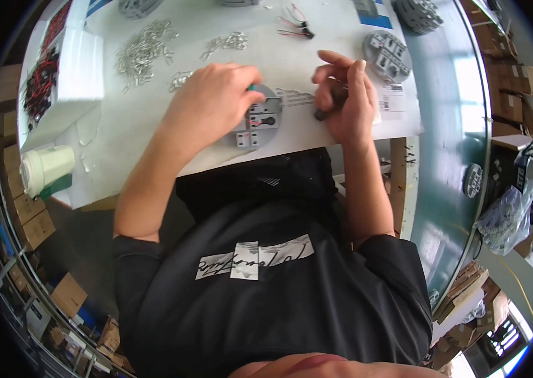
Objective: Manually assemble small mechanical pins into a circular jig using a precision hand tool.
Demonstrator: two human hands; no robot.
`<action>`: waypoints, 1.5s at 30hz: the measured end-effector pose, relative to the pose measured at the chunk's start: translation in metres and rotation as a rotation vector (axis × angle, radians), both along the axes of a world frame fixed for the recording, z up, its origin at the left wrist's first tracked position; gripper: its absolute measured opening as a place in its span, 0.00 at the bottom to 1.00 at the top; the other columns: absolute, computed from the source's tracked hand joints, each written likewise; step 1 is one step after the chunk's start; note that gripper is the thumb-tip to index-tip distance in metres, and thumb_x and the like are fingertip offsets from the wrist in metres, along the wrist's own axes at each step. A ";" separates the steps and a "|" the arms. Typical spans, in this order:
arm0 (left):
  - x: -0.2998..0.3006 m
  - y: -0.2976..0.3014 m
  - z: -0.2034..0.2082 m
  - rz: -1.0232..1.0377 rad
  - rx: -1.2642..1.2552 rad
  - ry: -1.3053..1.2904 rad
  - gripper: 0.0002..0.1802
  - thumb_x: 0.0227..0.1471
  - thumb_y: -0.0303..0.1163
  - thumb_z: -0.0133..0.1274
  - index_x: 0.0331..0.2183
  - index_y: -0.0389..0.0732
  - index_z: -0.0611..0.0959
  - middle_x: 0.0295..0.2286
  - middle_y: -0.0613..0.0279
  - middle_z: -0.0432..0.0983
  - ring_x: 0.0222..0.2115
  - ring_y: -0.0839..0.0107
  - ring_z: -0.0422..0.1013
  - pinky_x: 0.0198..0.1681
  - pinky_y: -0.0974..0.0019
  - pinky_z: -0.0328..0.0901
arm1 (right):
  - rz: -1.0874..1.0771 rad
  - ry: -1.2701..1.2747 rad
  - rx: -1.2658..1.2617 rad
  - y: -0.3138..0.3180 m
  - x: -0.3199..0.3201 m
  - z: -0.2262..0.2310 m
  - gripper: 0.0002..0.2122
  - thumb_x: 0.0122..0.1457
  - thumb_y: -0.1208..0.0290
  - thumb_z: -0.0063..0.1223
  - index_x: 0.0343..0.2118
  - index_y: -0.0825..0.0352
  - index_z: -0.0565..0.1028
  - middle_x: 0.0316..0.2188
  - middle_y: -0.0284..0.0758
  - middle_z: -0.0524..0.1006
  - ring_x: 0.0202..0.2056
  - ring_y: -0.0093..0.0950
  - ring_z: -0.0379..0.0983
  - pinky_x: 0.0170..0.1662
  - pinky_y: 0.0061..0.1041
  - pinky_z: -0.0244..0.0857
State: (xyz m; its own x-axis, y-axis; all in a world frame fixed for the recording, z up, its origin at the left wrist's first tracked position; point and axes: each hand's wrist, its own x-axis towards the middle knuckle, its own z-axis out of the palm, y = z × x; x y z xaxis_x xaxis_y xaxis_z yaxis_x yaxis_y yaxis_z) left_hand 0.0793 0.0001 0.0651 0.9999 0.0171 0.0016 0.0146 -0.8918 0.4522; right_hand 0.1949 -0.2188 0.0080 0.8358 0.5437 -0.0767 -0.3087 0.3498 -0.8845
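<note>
My left hand [209, 97] is over the left side of a round grey plastic disc [258, 135], fingers pinched. A bit of something small and green [252, 87] shows at its fingertips; the rest is hidden by the hand. The disc lies flat near the table's front edge, with raised slots and a black part with a red wire [269, 121] set in it. To the right of the disc, my right hand [356, 104] is turned palm inward with its fingers partly curled. It holds small dark parts [338, 97], too blurred to name.
Loose silvery metal clips [143, 53] lie in heaps at the far left. Black parts with red wires [305, 29] are at the back. Another grey disc [387, 57] sits at right. A white box [77, 75] of wired parts and a pale cup [47, 170] stand at left.
</note>
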 end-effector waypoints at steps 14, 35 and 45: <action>-0.038 -0.022 0.011 -0.064 -0.037 -0.268 0.50 0.34 0.43 0.80 0.59 0.46 0.75 0.48 0.52 0.72 0.45 0.52 0.76 0.48 0.52 0.73 | 0.202 -0.076 -0.100 -0.009 0.000 0.013 0.20 0.78 0.55 0.38 0.38 0.67 0.74 0.26 0.35 0.74 0.22 0.24 0.68 0.26 0.25 0.63; -0.080 -0.013 -0.060 0.301 -0.409 -0.411 0.59 0.24 0.45 0.85 0.60 0.39 0.78 0.41 0.60 0.80 0.40 0.65 0.78 0.47 0.61 0.73 | 0.638 -1.160 -1.178 0.039 -0.043 0.070 0.15 0.69 0.65 0.54 0.27 0.69 0.76 0.19 0.48 0.75 0.26 0.52 0.73 0.30 0.47 0.64; -0.080 -0.014 -0.058 0.301 -0.386 -0.398 0.58 0.25 0.46 0.84 0.60 0.40 0.78 0.40 0.61 0.81 0.39 0.66 0.77 0.49 0.61 0.71 | 0.657 -1.105 -1.093 0.041 -0.041 0.063 0.20 0.70 0.60 0.53 0.24 0.69 0.78 0.17 0.49 0.76 0.23 0.53 0.75 0.29 0.48 0.69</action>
